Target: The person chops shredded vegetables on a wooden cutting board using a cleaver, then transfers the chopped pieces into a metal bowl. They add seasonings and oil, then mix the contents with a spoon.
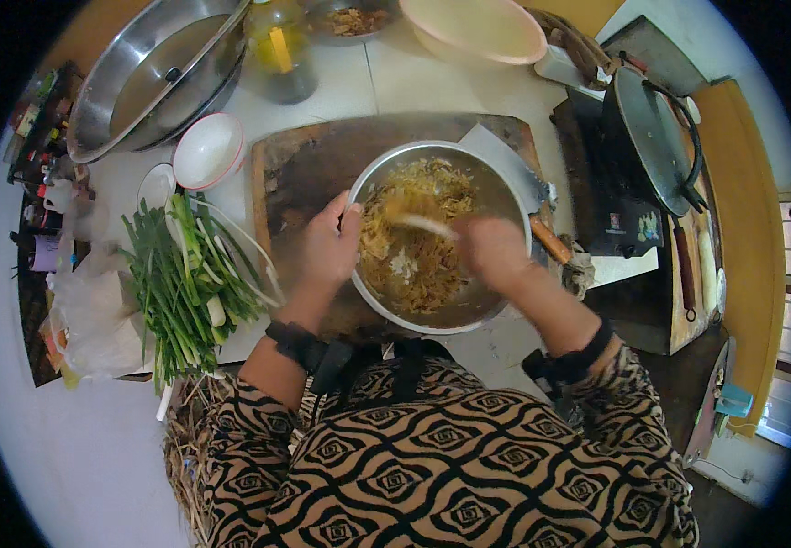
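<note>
A round metal bowl (498,183) stands on a dark wooden cutting board (290,155), holding a yellow-brown shredded mixture (427,274) with pale bits in it. My left hand (336,239) is closed on the bowl's left rim, thumb on top. Over the bowl's right side, my right hand (496,251) grips a spoon-like utensil (427,225) with a pale handle. Its head is in the mixture and smeared by motion, so its exact kind cannot be told. Right of the bowl lies a cleaver (549,239) with a wooden handle, its blade partly hidden behind the rim.
Green onions (185,279) lie left of the board, near a red-rimmed white bowl (209,152) and a smaller bowl (155,186). Behind stand a large metal basin (89,123), a jar of yellow liquid (279,59) and a cream basin (478,36). A dark pan (651,137) sits at right.
</note>
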`<state>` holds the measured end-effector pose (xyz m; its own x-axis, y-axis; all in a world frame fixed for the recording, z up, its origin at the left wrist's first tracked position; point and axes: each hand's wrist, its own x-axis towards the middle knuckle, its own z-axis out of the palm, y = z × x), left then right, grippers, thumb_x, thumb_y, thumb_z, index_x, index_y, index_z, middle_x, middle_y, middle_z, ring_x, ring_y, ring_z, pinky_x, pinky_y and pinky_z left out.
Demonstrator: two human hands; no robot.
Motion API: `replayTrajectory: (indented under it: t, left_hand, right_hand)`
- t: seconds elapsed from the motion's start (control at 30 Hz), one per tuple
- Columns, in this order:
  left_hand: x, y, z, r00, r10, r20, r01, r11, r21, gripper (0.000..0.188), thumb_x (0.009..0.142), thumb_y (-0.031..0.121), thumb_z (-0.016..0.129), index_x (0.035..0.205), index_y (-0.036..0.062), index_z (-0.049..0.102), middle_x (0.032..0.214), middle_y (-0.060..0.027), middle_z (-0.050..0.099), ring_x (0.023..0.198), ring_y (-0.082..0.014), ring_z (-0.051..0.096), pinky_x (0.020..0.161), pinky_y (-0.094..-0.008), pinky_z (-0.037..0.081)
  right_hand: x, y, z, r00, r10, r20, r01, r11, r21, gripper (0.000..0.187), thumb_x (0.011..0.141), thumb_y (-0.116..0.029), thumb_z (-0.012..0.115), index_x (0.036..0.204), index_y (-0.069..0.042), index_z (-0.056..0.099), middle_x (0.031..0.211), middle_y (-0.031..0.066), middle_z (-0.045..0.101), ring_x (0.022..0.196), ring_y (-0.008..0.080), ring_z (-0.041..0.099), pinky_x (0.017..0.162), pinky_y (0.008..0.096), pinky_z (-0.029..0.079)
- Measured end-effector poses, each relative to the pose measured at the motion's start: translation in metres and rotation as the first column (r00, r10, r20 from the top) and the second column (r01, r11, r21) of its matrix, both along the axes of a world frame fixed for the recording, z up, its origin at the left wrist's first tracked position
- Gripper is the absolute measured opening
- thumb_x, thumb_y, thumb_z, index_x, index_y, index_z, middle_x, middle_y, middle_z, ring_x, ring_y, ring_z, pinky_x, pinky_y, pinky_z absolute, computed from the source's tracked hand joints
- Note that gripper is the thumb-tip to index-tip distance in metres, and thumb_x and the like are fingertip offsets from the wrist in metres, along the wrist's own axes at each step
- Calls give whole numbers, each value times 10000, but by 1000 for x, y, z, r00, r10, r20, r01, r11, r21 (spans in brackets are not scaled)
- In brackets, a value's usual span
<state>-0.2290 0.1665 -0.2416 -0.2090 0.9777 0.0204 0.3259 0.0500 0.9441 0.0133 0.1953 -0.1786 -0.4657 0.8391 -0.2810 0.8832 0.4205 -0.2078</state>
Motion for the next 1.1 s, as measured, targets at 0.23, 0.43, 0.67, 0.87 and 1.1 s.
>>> replayTrajectory:
  t: [0.23,0.43,0.67,0.87,1.1]
  left_hand:
    - [-1,0,5,997,-21,-73,22,1000,5,297,945,205,506,1155,20,609,932,-179,667,851,-279,645,812,-351,479]
    - [0,3,2,998,-40,-57,38,999,-30,314,957,219,497,1171,17,606,818,-64,608,784,-118,545,747,-294,452]
    - [8,-1,2,1000,14,-2,-14,1000,2,311,955,225,509,1150,9,617,783,-64,598,740,-117,533,708,-284,450]
    - [5,-2,6,995,13,-99,-17,999,-49,299,953,225,510,1121,7,627,780,-91,608,736,-137,555,712,-296,457]
    - [8,3,-6,980,99,-173,-76,988,136,286,957,219,508,1114,10,624,763,-86,610,708,-164,560,682,-315,454]
  right_hand:
    - [-4,38,-28,982,-169,-90,179,977,115,122,837,-166,557,892,-93,638,803,193,650,766,393,634,678,492,510]
    - [4,3,-45,920,385,-73,-383,923,38,158,792,-162,585,934,-94,593,808,115,615,719,359,637,610,463,513]
    - [28,-40,15,923,367,119,-341,920,-194,145,796,-125,561,930,-92,606,798,115,648,736,340,657,643,448,531]
    - [21,14,17,974,112,197,-116,993,9,152,796,-102,555,923,-86,638,787,152,667,772,338,670,684,459,537]
    - [5,14,11,971,112,209,-101,993,-61,167,817,-124,551,948,-71,639,818,165,668,780,336,675,698,454,547]
